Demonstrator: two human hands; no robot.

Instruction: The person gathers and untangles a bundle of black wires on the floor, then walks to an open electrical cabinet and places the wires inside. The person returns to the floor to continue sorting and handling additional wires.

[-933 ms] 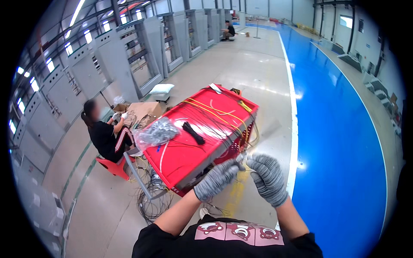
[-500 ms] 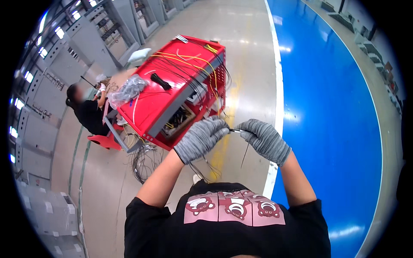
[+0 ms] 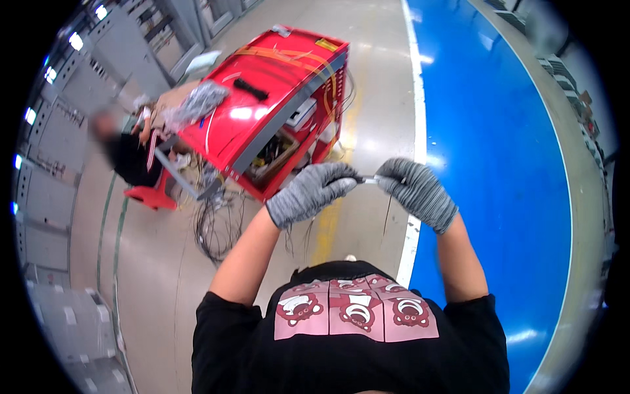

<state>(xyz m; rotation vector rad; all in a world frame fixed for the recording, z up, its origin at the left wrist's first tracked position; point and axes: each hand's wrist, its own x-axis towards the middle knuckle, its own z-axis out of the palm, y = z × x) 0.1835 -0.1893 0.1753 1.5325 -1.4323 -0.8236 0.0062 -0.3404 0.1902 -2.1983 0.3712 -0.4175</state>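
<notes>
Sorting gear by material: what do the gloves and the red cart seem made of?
The gloves, on the left hand and right hand, look like grey knitted fabric, matte and ribbed. The red cart looks like painted sheet metal: its glossy top reflects the ceiling lights.

We can't tell what the small pale piece (image 3: 369, 178) is (too tiny), pinched between gloved left hand (image 3: 310, 192) and right hand (image 3: 413, 189).
</notes>
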